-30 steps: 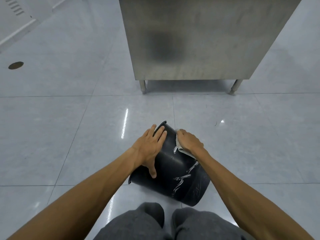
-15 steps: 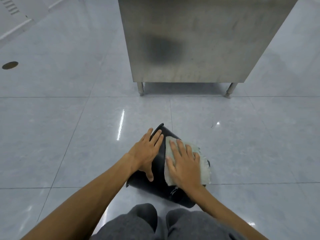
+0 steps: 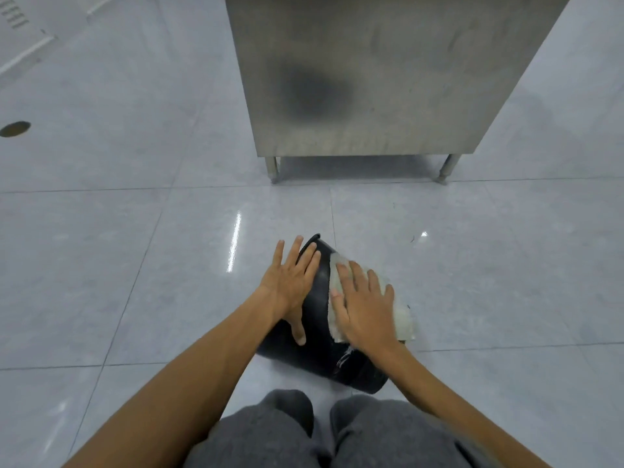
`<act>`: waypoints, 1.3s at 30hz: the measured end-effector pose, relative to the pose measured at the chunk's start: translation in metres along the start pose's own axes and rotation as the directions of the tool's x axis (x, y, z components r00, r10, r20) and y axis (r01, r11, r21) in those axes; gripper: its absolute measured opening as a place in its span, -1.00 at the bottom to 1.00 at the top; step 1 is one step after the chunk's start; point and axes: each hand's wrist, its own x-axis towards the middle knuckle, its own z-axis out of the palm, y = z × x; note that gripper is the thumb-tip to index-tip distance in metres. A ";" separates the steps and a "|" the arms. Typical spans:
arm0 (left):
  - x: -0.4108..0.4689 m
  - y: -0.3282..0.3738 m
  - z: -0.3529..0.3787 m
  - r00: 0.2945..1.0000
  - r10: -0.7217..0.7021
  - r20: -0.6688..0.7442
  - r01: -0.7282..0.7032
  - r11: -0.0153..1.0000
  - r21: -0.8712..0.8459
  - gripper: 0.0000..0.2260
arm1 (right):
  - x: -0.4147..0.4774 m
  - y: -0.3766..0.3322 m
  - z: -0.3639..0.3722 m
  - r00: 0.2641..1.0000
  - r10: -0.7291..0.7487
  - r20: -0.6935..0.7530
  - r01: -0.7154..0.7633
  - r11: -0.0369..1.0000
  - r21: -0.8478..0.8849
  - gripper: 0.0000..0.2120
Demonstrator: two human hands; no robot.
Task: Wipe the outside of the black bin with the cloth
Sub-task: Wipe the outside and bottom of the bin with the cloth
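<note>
Black bin (image 3: 317, 332) lies on its side, lower centre of frame, rim away from you. Your left hand (image 3: 290, 282) rests flat, fingers spread, to stop it rolling. Right hand (image 3: 366, 307), palm flat, presses the cloth (image 3: 403, 319) onto the wall for wiping.

black bin (image 3: 315, 336): opening faces away, inside unseen; wall partly hidden under both hands | cloth (image 3: 403, 319): middle hidden by right hand (image 3: 363, 304) | steel cabinet (image 3: 378, 76): top cut by frame edge | knees (image 3: 297, 430): cut at bottom edge | floor vent (image 3: 13, 15): cut at left corner, blurred
</note>
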 end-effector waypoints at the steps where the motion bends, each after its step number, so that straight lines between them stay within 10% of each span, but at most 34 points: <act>1: 0.005 0.000 -0.005 1.000 0.005 0.013 -0.005 1.000 -0.014 0.52 | -0.022 0.001 0.007 0.998 -0.021 -0.057 0.019 0.999 -0.031 -0.38; 8: -0.003 0.000 0.001 0.999 0.043 -0.033 -0.043 0.999 0.007 0.48 | -0.028 -0.011 0.007 0.994 -0.003 -0.111 0.004 1.000 0.010 -0.40; 16: -0.024 0.006 0.018 0.999 0.003 -0.054 -0.006 0.998 -0.059 0.48 | 0.104 -0.015 -0.005 0.932 0.112 0.344 -0.235 0.910 0.341 -0.35; 24: 0.006 -0.004 -0.011 0.999 0.051 -0.015 -0.052 0.994 -0.097 0.51 | -0.011 -0.009 0.006 0.994 -0.023 -0.111 0.020 0.999 -0.033 -0.43; 30: 0.007 -0.002 -0.018 0.997 0.077 -0.020 -0.078 0.997 -0.026 0.45 | -0.032 -0.005 0.013 0.985 -0.018 -0.171 0.020 1.000 0.010 -0.44; 39: -0.013 0.001 0.005 0.990 0.087 -0.107 -0.092 0.995 -0.037 0.43 | 0.082 -0.006 -0.020 0.944 0.124 0.305 -0.223 0.922 0.317 -0.42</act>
